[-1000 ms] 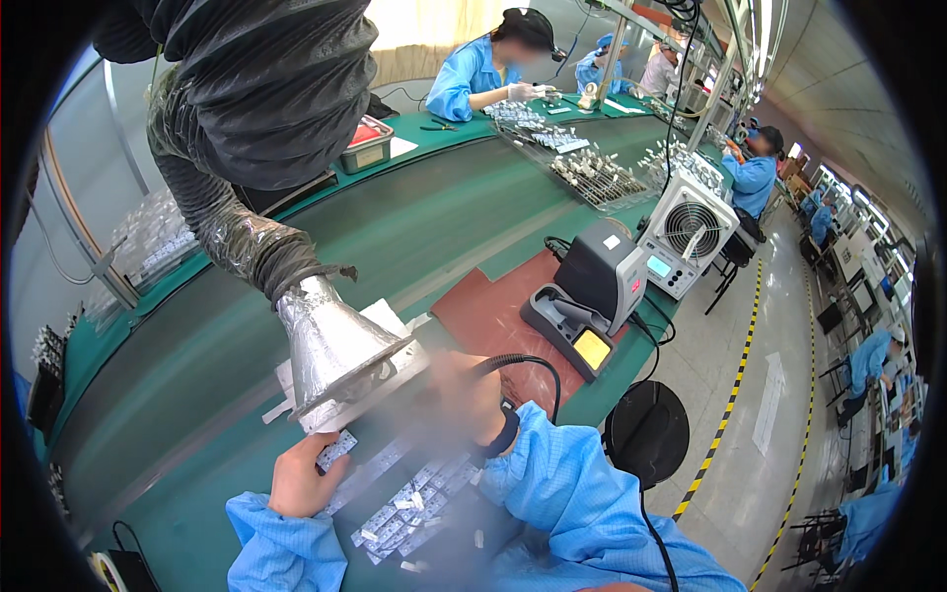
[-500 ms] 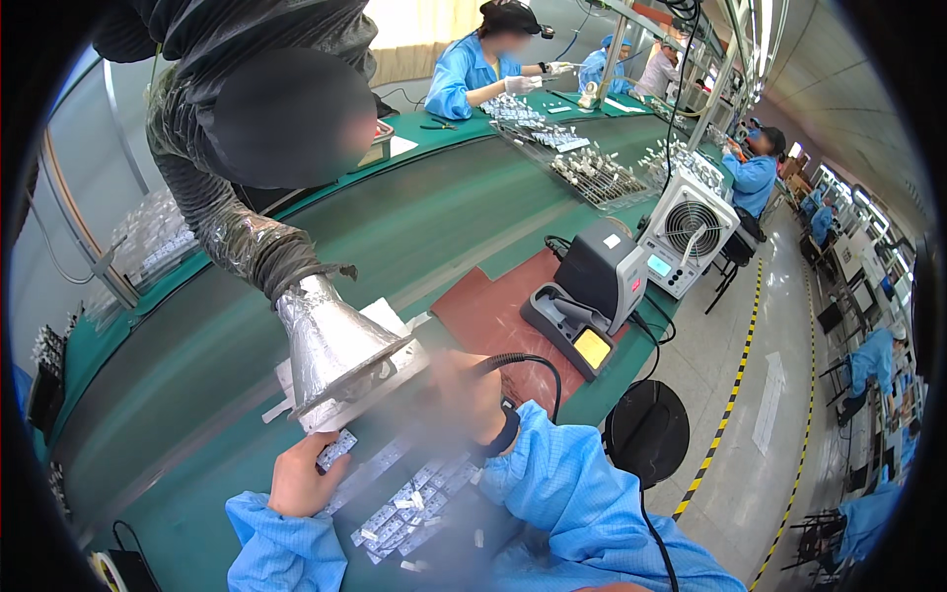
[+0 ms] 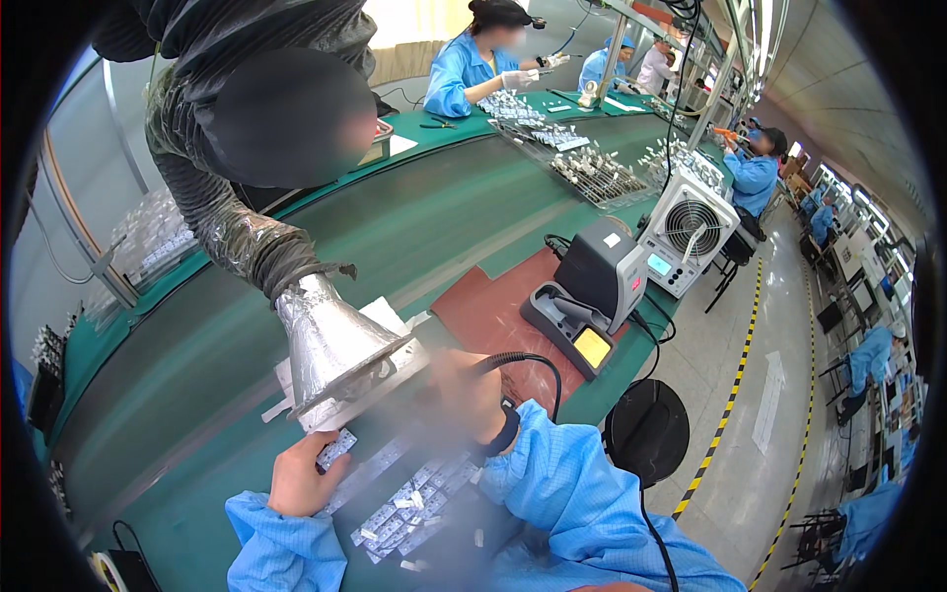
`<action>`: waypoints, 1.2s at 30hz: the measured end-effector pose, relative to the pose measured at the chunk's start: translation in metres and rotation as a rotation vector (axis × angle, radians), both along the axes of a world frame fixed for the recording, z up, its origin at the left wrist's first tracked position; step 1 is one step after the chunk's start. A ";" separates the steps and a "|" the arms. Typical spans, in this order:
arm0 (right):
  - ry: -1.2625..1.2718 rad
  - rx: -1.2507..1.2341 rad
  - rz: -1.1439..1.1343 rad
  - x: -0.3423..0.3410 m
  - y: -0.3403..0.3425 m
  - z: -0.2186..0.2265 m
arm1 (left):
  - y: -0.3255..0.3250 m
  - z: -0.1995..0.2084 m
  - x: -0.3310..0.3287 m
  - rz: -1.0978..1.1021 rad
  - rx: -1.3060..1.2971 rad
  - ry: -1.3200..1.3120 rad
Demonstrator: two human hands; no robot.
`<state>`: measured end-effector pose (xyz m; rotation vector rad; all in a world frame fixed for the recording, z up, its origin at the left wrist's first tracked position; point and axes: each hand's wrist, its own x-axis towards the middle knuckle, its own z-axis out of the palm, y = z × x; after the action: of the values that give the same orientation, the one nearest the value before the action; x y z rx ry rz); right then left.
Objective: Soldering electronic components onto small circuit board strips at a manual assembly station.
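One small board [image 3: 336, 450] grasped in left fingers [image 3: 308, 454] | right fingers [image 3: 464, 380] blurred, their grip I cannot tell | black cable [image 3: 513, 357] beside them | metal funnel [image 3: 333, 340] near left fingers

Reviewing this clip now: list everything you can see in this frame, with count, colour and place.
bench: one, green, across view
strip boards: several, bluish-white, lower centre
white pieces: several, on boards
held board: one, bluish-white, left grip
cone hood: one, silver, left of centre
hose: one, black, upper left
mat: one, reddish-brown, centre
sponge: one, yellow, in dark holder
fan unit: one, white, right of centre
cable: one, black, beside right grip
co-workers: several, mostly blue clothing, background
sleeves: two, blue, bottom
left grip: bare hand, lower left
right grip: bare hand, centre, fingers blurred
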<state>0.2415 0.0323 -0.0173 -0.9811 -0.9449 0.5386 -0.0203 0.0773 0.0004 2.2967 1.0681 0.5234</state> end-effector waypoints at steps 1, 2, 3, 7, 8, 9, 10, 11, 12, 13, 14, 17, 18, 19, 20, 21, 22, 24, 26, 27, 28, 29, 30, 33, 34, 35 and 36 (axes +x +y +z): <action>0.003 -0.003 0.002 0.000 0.002 -0.002 | 0.001 0.000 0.000 0.003 -0.001 0.004; -0.006 -0.001 -0.009 0.000 0.002 -0.003 | 0.000 0.001 0.000 0.002 0.000 0.003; -0.014 0.001 -0.020 0.000 0.002 -0.003 | -0.001 0.002 0.000 0.003 -0.009 0.005; -0.148 -0.033 -0.087 0.000 -0.001 0.006 | 0.000 0.000 -0.001 0.008 -0.015 0.004; -0.086 -0.014 -0.052 0.001 -0.001 0.005 | 0.000 0.000 0.000 0.007 -0.015 0.003; -0.023 0.005 -0.016 0.002 0.000 0.005 | 0.000 0.001 0.000 0.006 -0.018 0.000; -0.023 0.005 -0.017 0.002 0.000 0.005 | 0.000 0.001 0.001 0.005 -0.020 -0.003; -0.012 0.004 -0.007 0.003 -0.001 0.005 | 0.000 0.001 0.001 0.006 -0.021 -0.003; -0.001 0.002 0.003 0.003 -0.001 0.004 | 0.000 0.002 0.001 0.010 -0.030 0.005; 0.000 0.001 0.003 0.003 -0.001 0.005 | 0.000 0.002 0.001 0.015 -0.040 0.012; -0.038 -0.009 -0.033 0.002 -0.001 0.007 | -0.001 0.003 0.002 0.013 -0.040 0.012; -0.052 -0.006 -0.054 0.000 -0.002 0.002 | -0.005 0.007 0.002 -0.015 0.004 0.025; -0.028 0.007 -0.037 0.000 -0.003 0.002 | -0.007 0.008 0.001 -0.039 0.072 0.066; -0.028 0.005 -0.040 -0.001 -0.006 0.004 | -0.009 0.010 0.000 -0.061 0.138 0.107; -0.211 -0.002 -0.117 0.000 -0.007 0.010 | -0.011 0.013 -0.001 -0.056 0.139 0.108; -0.392 -0.009 -0.191 0.000 -0.006 0.014 | -0.013 0.015 -0.004 -0.035 0.166 0.143; -0.385 -0.012 -0.176 0.002 -0.003 0.011 | -0.016 0.018 -0.007 -0.011 0.189 0.182; -0.055 -0.046 -0.015 -0.005 0.000 0.001 | -0.020 0.022 -0.018 0.047 0.213 0.240; -0.187 0.042 -0.094 0.001 0.000 0.014 | -0.027 0.029 -0.026 0.110 0.187 0.284; -0.307 0.051 -0.156 0.005 0.000 0.017 | -0.028 0.035 -0.026 0.137 0.130 0.280; -0.405 0.141 -0.234 0.008 0.001 0.011 | -0.033 0.038 -0.027 0.126 0.089 0.243; -0.600 0.031 -0.322 0.020 -0.004 0.013 | -0.032 0.041 -0.024 0.099 0.060 0.201; -0.333 -0.003 -0.201 0.010 -0.010 0.023 | -0.038 0.042 -0.027 0.095 0.030 0.161; -0.178 -0.026 -0.129 0.003 -0.008 0.026 | -0.047 0.027 -0.033 0.121 0.017 0.106; -0.160 -0.035 -0.095 -0.002 -0.006 0.023 | -0.051 0.022 -0.037 0.112 0.043 0.075; -0.195 -0.031 -0.099 -0.005 -0.006 0.021 | -0.052 0.016 -0.040 0.126 0.032 0.081; -0.233 -0.025 -0.107 -0.006 -0.007 0.020 | -0.053 0.010 -0.042 0.144 0.026 0.063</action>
<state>0.2351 0.0251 0.0025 -1.1274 -1.0871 0.3513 -0.0626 0.0246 0.0107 2.2834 1.2717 0.5267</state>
